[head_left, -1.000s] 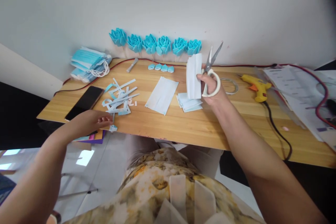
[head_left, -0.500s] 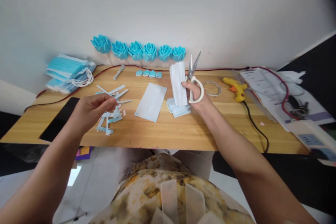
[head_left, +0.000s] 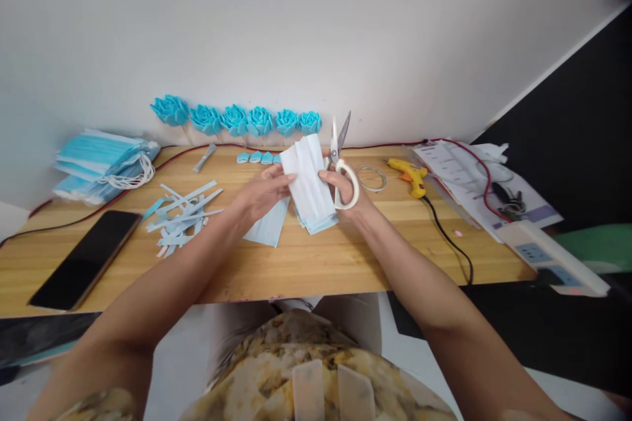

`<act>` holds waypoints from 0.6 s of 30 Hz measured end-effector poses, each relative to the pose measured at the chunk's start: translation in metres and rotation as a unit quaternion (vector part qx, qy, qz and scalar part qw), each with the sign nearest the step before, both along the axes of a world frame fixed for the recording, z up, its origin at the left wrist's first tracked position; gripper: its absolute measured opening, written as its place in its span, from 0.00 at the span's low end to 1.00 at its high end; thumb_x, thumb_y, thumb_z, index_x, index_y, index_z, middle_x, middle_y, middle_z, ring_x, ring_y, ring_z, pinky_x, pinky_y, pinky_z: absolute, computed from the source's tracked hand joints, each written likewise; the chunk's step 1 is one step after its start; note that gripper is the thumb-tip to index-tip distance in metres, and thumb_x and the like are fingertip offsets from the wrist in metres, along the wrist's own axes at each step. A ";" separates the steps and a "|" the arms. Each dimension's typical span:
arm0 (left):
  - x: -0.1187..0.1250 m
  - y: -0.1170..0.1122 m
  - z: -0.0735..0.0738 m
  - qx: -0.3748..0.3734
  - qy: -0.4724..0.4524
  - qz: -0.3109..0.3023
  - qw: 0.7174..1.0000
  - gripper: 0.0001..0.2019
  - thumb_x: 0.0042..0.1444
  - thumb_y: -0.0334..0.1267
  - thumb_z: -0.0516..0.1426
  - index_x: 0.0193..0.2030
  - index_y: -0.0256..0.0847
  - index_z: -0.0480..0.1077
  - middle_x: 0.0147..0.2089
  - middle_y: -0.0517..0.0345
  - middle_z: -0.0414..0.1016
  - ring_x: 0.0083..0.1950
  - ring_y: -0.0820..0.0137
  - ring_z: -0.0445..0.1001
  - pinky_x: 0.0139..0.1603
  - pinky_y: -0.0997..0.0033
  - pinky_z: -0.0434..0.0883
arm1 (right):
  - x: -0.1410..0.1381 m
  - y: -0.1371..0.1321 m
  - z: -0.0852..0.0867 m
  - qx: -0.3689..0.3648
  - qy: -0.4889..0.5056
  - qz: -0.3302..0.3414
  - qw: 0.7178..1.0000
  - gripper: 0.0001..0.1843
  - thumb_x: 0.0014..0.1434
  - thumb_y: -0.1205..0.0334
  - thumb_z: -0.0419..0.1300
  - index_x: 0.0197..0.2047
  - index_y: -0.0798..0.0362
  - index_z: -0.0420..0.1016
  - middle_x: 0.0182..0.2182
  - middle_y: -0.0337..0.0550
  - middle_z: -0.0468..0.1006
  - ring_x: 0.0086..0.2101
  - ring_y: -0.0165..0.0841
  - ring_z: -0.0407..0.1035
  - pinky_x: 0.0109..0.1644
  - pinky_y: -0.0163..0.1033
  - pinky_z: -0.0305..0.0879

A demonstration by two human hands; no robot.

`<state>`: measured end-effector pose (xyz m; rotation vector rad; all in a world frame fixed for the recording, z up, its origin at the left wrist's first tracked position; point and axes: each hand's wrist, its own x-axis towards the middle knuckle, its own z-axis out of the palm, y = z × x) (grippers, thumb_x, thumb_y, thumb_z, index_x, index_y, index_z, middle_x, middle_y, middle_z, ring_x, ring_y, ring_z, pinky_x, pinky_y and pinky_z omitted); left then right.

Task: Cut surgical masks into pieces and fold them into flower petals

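My right hand (head_left: 345, 194) is closed round the white handles of a pair of scissors (head_left: 342, 158), blades pointing up and slightly apart, and it also pinches the right edge of a white piece of mask fabric (head_left: 310, 177). My left hand (head_left: 261, 192) grips the left edge of that same piece. Both hands hold it above the wooden table (head_left: 316, 256). A small stack of cut pieces (head_left: 316, 222) lies right under it, and a flat pale-blue mask sheet (head_left: 266, 229) lies beneath my left hand.
Blue fabric flowers (head_left: 237, 120) line the wall. Cut strips (head_left: 180, 216), a black phone (head_left: 86, 258) and a mask pile (head_left: 101, 164) lie left. A wire coil (head_left: 371, 177), yellow glue gun (head_left: 409, 174), cables, papers (head_left: 469, 177) and a power strip (head_left: 553, 256) lie right.
My left hand left the strip pile, crossed to the right and took hold of the white piece. The camera view shifted, so the table contents sit further left.
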<state>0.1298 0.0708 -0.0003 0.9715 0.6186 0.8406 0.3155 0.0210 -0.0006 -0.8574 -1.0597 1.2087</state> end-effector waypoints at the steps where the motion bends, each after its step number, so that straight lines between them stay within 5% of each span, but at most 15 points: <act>1: -0.001 0.002 0.001 -0.006 0.004 0.013 1.000 0.21 0.43 0.37 0.73 0.46 0.38 0.80 0.46 0.46 0.83 0.45 0.59 0.80 0.48 0.61 0.74 | 0.001 0.001 0.000 0.003 -0.003 -0.013 1.000 0.23 0.50 0.55 0.70 0.49 0.47 0.73 0.35 0.37 0.78 0.33 0.35 0.73 0.37 0.39 0.70; 6: -0.016 0.005 0.008 0.014 0.011 0.131 0.991 0.12 0.41 0.33 0.71 0.35 0.35 0.80 0.35 0.51 0.82 0.36 0.67 0.78 0.43 0.67 0.73 | 0.007 0.007 -0.001 0.013 0.003 -0.052 0.999 0.22 0.48 0.56 0.69 0.47 0.47 0.73 0.34 0.36 0.76 0.34 0.34 0.71 0.40 0.39 0.68; 12: -0.023 0.013 0.010 0.050 0.043 0.141 0.988 0.10 0.42 0.34 0.69 0.34 0.38 0.78 0.32 0.57 0.79 0.33 0.70 0.75 0.39 0.70 0.72 | 0.009 0.005 0.001 0.016 -0.015 -0.037 0.999 0.22 0.50 0.54 0.70 0.47 0.47 0.74 0.34 0.36 0.76 0.35 0.33 0.71 0.42 0.39 0.69; 16: -0.024 -0.011 0.041 0.176 0.048 0.222 0.958 0.15 0.47 0.33 0.69 0.44 0.43 0.79 0.34 0.60 0.76 0.35 0.72 0.74 0.40 0.72 0.73 | 0.016 0.010 0.003 0.024 -0.003 -0.073 0.997 0.22 0.49 0.55 0.70 0.48 0.47 0.74 0.36 0.36 0.78 0.37 0.33 0.72 0.43 0.39 0.70; 18: -0.023 -0.048 0.065 0.201 0.019 0.176 0.963 0.16 0.51 0.37 0.68 0.48 0.48 0.78 0.40 0.58 0.78 0.42 0.67 0.77 0.47 0.66 0.75 | 0.022 0.013 0.004 0.018 0.005 -0.092 0.996 0.23 0.48 0.55 0.69 0.48 0.47 0.74 0.36 0.35 0.78 0.37 0.34 0.72 0.43 0.39 0.70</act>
